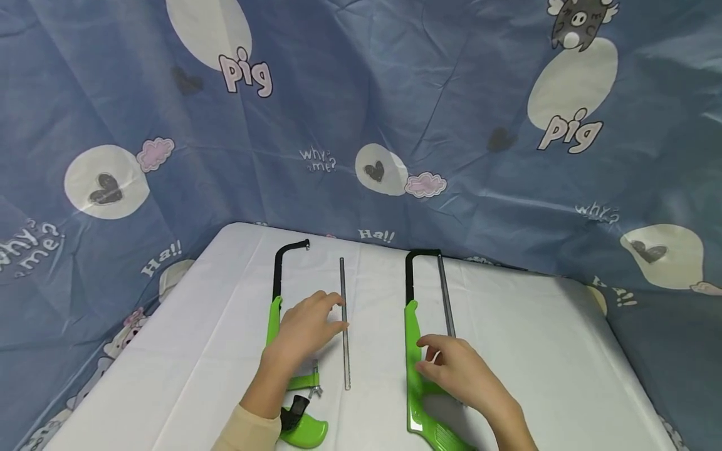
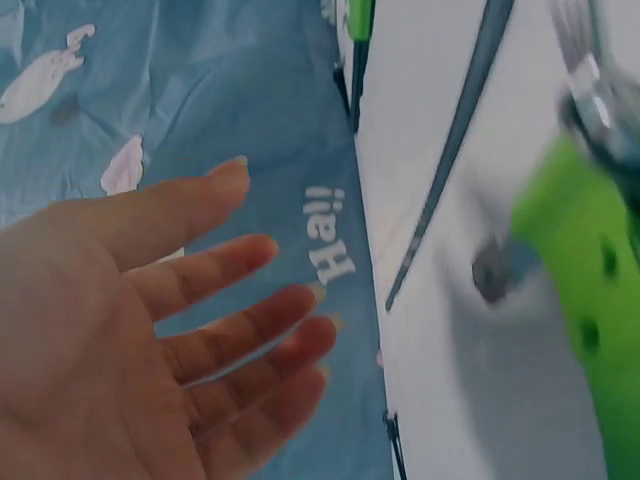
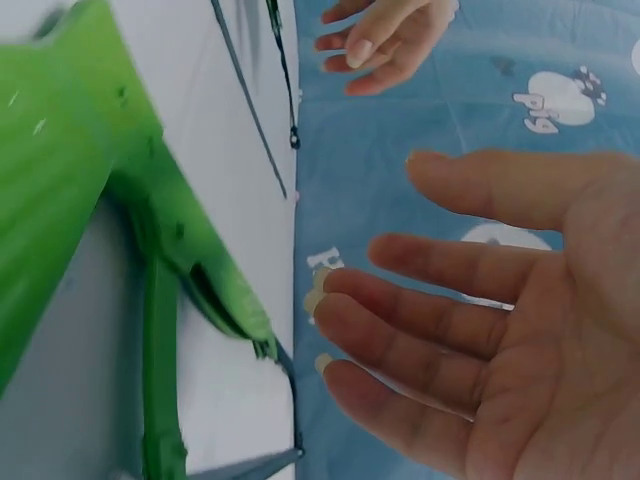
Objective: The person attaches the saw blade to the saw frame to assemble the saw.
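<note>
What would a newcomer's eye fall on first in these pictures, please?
Probably the bright green left saw, with no blade fitted, and the similar right saw, with a blade along it, both on the white table. Next, the loose grey blade lying between them, beside the left hand. Behind, the blue cloth printed with "pig" also draws the eye.
</note>
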`<state>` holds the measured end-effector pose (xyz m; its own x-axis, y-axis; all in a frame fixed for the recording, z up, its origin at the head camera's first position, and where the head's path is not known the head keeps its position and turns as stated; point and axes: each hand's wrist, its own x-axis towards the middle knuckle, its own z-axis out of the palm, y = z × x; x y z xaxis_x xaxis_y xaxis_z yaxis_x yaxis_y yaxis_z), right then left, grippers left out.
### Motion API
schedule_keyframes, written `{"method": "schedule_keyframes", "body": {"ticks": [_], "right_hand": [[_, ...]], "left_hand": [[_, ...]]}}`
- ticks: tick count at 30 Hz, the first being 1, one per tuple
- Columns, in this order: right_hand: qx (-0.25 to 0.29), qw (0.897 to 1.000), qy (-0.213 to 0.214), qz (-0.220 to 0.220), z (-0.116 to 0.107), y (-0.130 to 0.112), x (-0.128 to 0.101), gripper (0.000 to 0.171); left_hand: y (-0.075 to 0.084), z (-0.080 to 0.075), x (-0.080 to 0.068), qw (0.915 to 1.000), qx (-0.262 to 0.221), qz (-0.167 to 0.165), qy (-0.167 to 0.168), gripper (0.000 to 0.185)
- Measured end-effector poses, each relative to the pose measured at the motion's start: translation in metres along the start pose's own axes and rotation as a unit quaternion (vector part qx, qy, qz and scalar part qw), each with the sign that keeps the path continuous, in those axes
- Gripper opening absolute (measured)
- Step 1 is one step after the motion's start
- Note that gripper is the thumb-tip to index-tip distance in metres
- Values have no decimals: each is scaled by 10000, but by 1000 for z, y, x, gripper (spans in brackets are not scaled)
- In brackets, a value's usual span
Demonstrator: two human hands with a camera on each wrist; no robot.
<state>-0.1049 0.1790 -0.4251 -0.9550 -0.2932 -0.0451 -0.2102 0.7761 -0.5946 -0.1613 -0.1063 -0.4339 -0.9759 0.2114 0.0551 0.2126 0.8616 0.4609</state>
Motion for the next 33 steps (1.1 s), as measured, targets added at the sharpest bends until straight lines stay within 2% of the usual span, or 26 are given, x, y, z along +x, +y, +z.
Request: {"method": "schedule_keyframes", "body": {"ticks": [6,15,33], "right_hand": [[-27,9997,223,-36,8,-14,5,27],[-218,9983,544,30,18,-32,15,23],[-198,9992,310,-184,32,-48,24,25]], "left_hand": [[-13,-7,0,9990,235,-383,47,40],[-24,-15,0,9977,261,-583,204,42],[-46,-22,-4,9965,225,-783,180,42]]}}
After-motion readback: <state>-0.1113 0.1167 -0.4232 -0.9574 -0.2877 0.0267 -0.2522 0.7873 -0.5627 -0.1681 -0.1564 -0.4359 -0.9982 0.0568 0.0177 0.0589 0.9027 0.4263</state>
